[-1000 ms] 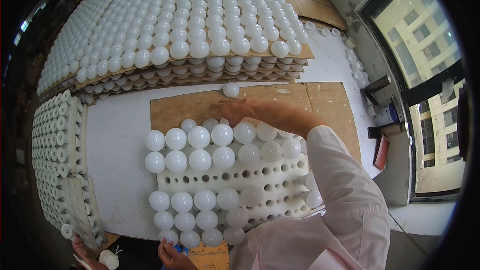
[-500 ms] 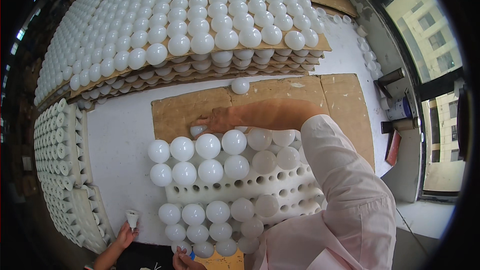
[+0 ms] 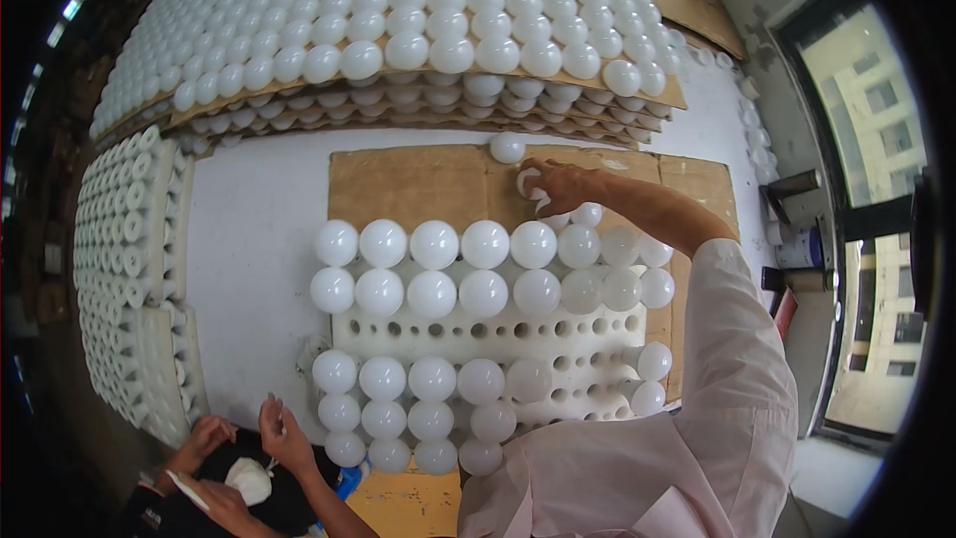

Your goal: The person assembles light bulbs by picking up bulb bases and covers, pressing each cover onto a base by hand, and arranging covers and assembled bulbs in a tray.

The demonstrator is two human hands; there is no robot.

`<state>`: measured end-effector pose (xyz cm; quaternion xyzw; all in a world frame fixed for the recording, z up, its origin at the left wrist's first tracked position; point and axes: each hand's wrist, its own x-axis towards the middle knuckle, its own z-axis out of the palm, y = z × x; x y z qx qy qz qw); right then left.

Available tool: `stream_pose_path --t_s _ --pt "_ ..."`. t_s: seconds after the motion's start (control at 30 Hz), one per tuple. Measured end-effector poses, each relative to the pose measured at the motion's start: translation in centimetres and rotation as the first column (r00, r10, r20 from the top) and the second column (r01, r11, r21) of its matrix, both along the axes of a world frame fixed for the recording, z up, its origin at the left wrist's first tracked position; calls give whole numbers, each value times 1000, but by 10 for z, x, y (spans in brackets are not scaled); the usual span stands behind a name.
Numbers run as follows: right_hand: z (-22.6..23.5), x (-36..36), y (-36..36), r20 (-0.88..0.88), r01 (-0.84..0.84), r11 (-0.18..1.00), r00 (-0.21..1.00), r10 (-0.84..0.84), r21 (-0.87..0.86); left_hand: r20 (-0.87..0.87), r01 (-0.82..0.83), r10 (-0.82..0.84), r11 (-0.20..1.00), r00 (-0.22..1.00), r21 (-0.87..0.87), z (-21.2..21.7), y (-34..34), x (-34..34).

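Two hands at lower left: another person's (image 3: 239, 448), busy with a small white piece; kept apart from the wearer's own.
Left stack: white bulbs packed on their sides in a tall block (image 3: 129, 269), necks facing out, at the left rim of the white surface (image 3: 259, 239).
Brown cardboard sheet: flat on the surface (image 3: 418, 184), under the tray and showing bare beyond its far edge.
White holed tray: lies on the cardboard (image 3: 498, 324); round holes in rows, middle rows bare.
Bulbs in tray: white round globes (image 3: 434, 244), two full rows at the far side, three shorter rows at the near side, a few more at the right end.
Far stack: layers of white bulbs on brown cardboard dividers (image 3: 398, 30), filling the whole back of the surface.
Loose bulb: one white globe (image 3: 507, 147) on the cardboard, just beyond the right hand, apart from the tray.
Right hand: wearer's own (image 3: 553, 184), reached over the tray's far edge, fingers curled about something small and white; what it is cannot be told.
Left hand: not seen; state cannot be told.
Sleeve: pale pink (image 3: 737, 379), running from the lower right edge.
Window: dark frame at far right (image 3: 876, 229), pale buildings outside.
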<state>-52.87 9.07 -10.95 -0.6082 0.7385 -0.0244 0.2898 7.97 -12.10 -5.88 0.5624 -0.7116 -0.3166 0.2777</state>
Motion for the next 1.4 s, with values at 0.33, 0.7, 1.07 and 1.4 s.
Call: stream_pose_path --t_s 0.33,0.7,1.07,1.4 --pt "25 -20 27 28 405 873 910 -413 -272 460 570 -621 778 635 264 -51 -61 -55" --pt "113 106 168 998 885 462 -29 -51 49 192 240 -287 942 939 234 -73 -81 -77" --pt "119 242 203 997 757 654 -58 41 17 -857 760 -230 601 462 248 79 132 -75" --pt "128 303 216 994 685 719 84 74 -112 -777 893 -440 185 449 410 95 260 -135"
